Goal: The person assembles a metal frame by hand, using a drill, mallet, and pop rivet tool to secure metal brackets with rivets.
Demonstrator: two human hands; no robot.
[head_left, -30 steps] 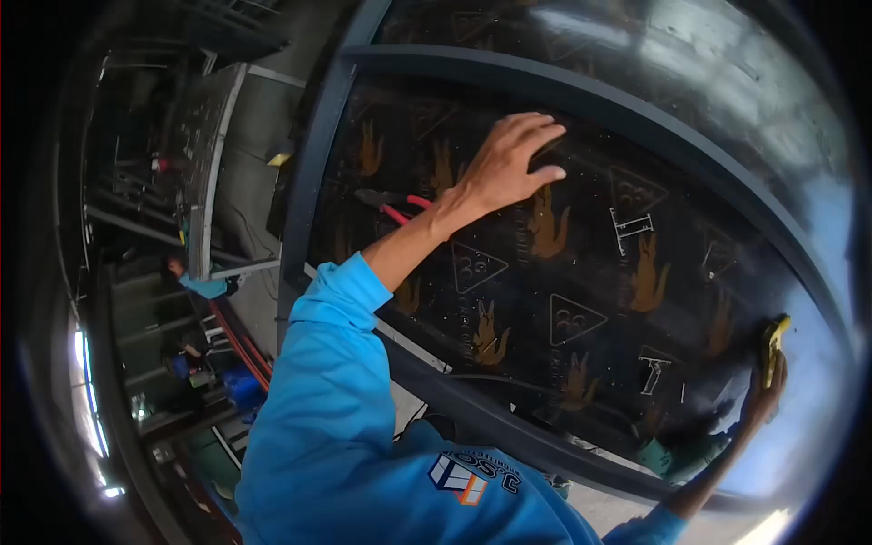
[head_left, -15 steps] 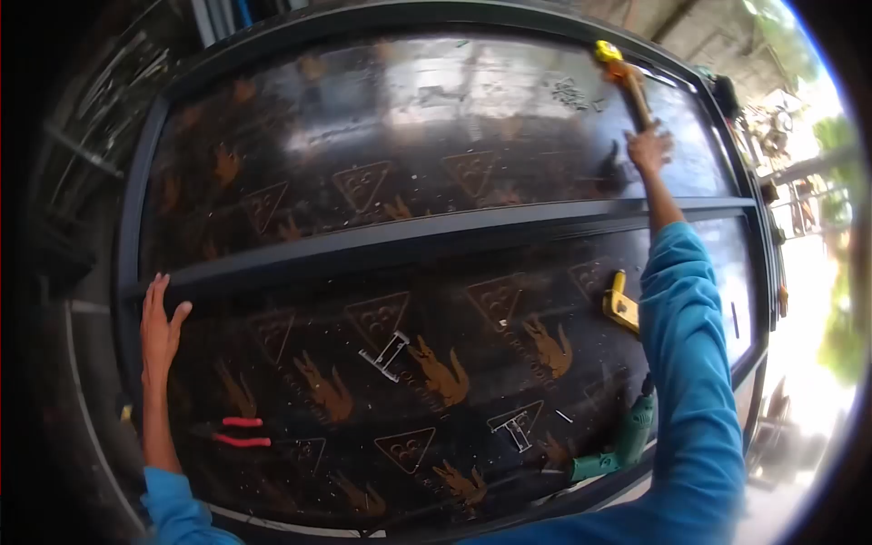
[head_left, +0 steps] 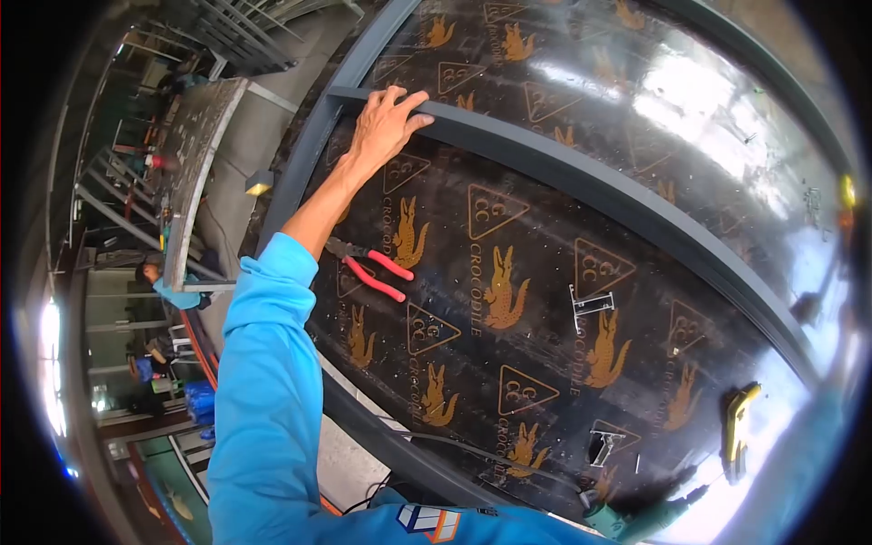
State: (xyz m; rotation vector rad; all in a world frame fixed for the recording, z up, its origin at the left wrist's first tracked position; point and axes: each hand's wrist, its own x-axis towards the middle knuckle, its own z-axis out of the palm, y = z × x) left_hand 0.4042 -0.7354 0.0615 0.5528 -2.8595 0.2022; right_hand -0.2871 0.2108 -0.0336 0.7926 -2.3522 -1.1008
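My left hand (head_left: 386, 123) rests on a grey steel crossbar (head_left: 581, 182), fingers curled over its edge and holding nothing loose. The bar runs across a black plywood panel (head_left: 509, 236) printed with gold crocodile logos. Red-handled pliers (head_left: 377, 272) lie on the panel just below my left forearm. My right arm is only a blue blur at the far right edge (head_left: 804, 445), and its hand is not clear. A yellow-tipped tool (head_left: 846, 193) shows faintly at that edge.
A yellow tool (head_left: 736, 427), a green drill (head_left: 636, 522) and two small metal brackets (head_left: 590, 304) (head_left: 604, 445) lie on the panel. A grey frame rail (head_left: 309, 154) borders it on the left. Another person in blue (head_left: 163, 286) is below left, among racks and a second panel (head_left: 195, 145).
My view has swung back to the left. My left hand has moved from the panel's corner onto the crossbar. My right arm, raised with the tool before, is now blurred at the right edge.
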